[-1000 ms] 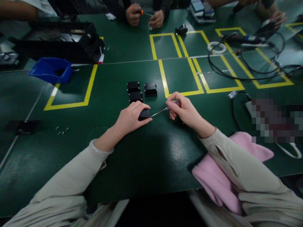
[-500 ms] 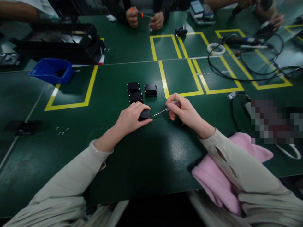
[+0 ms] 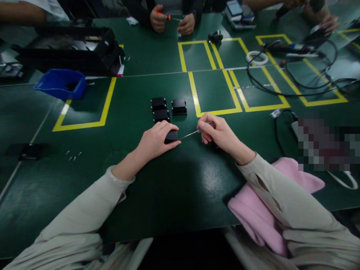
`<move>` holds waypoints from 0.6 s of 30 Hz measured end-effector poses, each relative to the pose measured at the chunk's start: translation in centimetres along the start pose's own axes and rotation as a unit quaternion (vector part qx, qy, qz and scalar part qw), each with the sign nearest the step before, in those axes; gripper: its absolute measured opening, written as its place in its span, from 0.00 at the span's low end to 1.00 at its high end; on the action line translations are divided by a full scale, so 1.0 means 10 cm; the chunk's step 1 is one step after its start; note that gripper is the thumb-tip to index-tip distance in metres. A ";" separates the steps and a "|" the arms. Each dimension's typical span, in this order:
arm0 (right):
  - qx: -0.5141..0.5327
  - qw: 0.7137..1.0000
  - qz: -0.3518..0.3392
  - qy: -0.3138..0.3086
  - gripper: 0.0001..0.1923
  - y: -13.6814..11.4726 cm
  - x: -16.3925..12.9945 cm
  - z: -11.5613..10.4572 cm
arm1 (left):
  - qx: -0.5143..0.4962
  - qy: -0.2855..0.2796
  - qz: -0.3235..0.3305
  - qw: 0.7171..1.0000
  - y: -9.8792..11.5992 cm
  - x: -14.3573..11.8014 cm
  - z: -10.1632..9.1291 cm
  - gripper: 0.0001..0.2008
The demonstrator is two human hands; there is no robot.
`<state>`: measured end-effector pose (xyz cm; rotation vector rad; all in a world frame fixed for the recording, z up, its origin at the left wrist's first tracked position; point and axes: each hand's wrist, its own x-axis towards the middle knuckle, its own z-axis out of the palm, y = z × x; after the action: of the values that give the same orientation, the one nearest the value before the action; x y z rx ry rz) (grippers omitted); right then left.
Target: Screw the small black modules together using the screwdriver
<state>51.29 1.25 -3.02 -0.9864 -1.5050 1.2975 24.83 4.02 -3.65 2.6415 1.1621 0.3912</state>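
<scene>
My left hand grips a small black box and presses it onto the green table. My right hand pinches a thin screwdriver by its clear reddish handle. The metal shaft points left and its tip meets the right side of the box. Just beyond my left hand sit three more black boxes, two stacked front to back and one to their right.
A blue bin and a black tray stand at far left. Small screws lie at left. Cables and a tape roll lie far right. A pink cloth lies under my right forearm. Another person's hands work opposite.
My hands and the box stay almost still. The person opposite has shifted their hands and orange-tipped tool slightly.
</scene>
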 end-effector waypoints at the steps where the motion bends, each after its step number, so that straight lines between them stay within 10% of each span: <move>1: 0.001 1.000 0.001 -0.001 0.21 0.00 0.00 0.00 | -0.001 0.000 -0.001 1.000 0.00 0.00 0.00 0.20; 18: -0.006 1.000 -0.006 0.015 0.13 -0.01 0.00 -0.01 | -0.002 -0.003 -0.007 1.000 0.00 0.00 0.00 0.19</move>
<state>51.34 1.29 -2.97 -0.9977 -1.4956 1.2613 24.87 4.01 -3.58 2.6280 1.1760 0.3827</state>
